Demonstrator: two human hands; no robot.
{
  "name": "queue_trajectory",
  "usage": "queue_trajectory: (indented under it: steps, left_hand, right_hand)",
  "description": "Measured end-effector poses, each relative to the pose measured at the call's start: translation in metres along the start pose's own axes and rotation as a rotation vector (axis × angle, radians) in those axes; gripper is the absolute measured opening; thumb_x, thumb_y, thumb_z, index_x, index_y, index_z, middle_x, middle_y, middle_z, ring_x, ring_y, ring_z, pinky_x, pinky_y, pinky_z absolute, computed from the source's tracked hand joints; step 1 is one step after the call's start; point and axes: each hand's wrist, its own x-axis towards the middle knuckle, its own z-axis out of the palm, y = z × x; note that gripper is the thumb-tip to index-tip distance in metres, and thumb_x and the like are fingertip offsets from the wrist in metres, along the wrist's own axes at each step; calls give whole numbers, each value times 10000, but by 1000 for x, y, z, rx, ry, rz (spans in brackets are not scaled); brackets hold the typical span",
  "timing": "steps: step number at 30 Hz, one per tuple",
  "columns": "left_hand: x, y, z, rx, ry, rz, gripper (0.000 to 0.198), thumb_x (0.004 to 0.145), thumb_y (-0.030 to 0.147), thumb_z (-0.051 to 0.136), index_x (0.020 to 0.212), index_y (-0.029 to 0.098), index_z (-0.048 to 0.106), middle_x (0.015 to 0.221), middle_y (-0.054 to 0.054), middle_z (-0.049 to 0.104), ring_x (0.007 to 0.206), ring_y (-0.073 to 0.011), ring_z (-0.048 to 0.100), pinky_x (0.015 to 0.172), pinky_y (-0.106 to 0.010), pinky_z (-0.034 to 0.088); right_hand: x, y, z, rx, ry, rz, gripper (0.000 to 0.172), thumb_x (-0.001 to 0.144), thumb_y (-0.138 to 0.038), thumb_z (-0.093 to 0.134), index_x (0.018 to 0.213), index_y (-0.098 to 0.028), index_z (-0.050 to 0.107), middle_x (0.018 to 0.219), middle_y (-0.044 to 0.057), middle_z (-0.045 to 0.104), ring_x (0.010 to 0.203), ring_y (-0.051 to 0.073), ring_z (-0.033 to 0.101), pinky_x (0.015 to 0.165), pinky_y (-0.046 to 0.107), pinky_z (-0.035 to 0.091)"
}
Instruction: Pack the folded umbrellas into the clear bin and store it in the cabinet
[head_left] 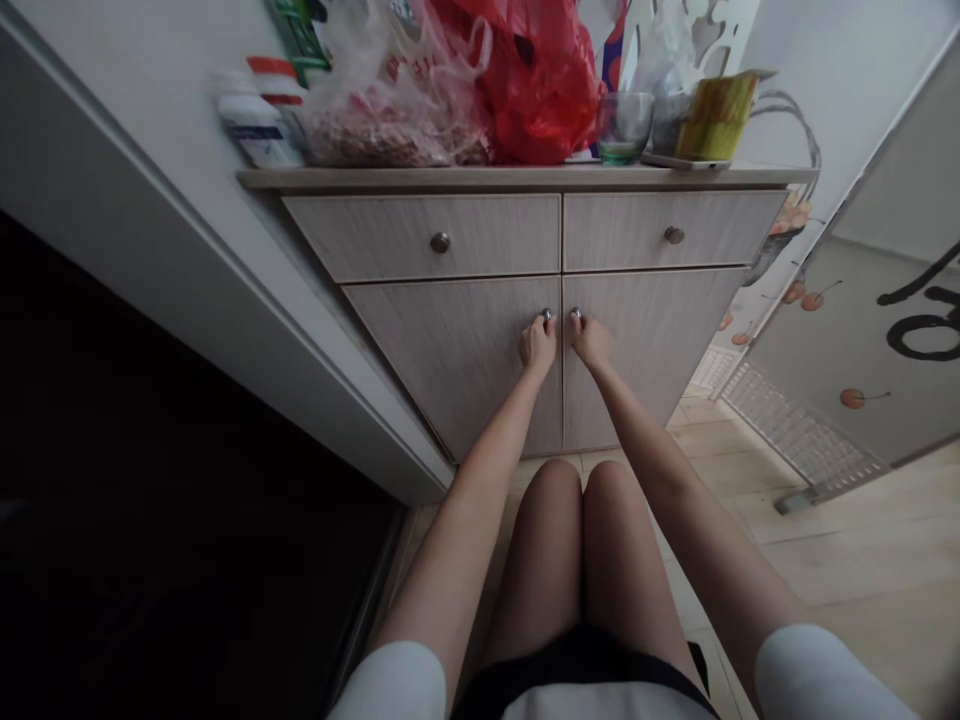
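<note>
A pale wood-grain cabinet stands before me, its left door (pixel 442 340) and right door (pixel 652 345) both closed. My left hand (pixel 538 343) grips the round metal knob (pixel 547 314) of the left door with closed fingers. On the other side of the seam, my right hand (pixel 592 340) pinches the matching knob (pixel 576 313) of the right door. Both arms reach straight forward over my bent knees. Above the doors are two closed drawers, a left drawer (pixel 375 235) and a right drawer (pixel 622 230), each with its own knob.
Along the cabinet top (pixel 465 179) sit white bottles (pixel 259 130), a clear plastic bag (pixel 397 120), a red bag (pixel 536 90), a glass (pixel 624 125) and a yellow packet (pixel 716 118). A cherry-print panel (pixel 847 330) stands right; a dark area lies left.
</note>
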Motion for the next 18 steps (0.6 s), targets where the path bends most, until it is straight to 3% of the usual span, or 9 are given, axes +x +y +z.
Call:
queue_trajectory:
  steps: [4,7,9,12,15,18]
  left_hand:
    - [-19,-29,-2,-154,-23,-6,265,978,329,570,1184,165,599,1176,-161,706,1096,-210,665,918,-294,460]
    - [-63,-66,-10,-207,-157,-142,189,978,321,547,1090,178,598,1201,-141,686,1144,-181,639,929,-275,459]
    - [-102,-93,-20,-201,-281,-219,189,951,350,575,896,172,611,978,-110,725,965,-189,686,837,-279,486]
    - [-159,-127,-37,-199,-456,-316,436,849,527,662,609,193,517,578,-31,614,573,-181,618,607,-288,470]
    - [-193,-140,-52,-225,-532,-375,578,792,715,603,552,209,462,474,14,510,440,-138,505,485,-260,395]
    - [-196,-125,-65,-328,-502,-376,645,760,824,520,559,213,460,436,46,420,390,-97,396,431,-232,309]
  right_hand:
    - [-21,37,7,309,84,-36,645,1017,-577,314,1350,-67,525,1194,214,678,1050,226,662,896,322,489]
    - [-66,85,9,398,38,7,659,965,-647,344,1245,-98,578,1158,221,690,998,228,677,884,329,507]
    - [-104,122,6,377,-66,68,629,920,-699,367,1041,-149,649,1038,191,721,916,240,692,849,345,520]
    - [-154,166,-5,354,-153,119,599,887,-716,378,884,-182,648,837,134,718,782,235,685,761,337,523]
    - [-175,178,-26,250,-195,136,633,855,-775,362,731,-209,618,646,74,639,660,221,633,631,306,471]
    - [-169,151,-49,218,-213,69,720,779,-898,326,552,-228,465,516,22,478,542,172,505,528,277,344]
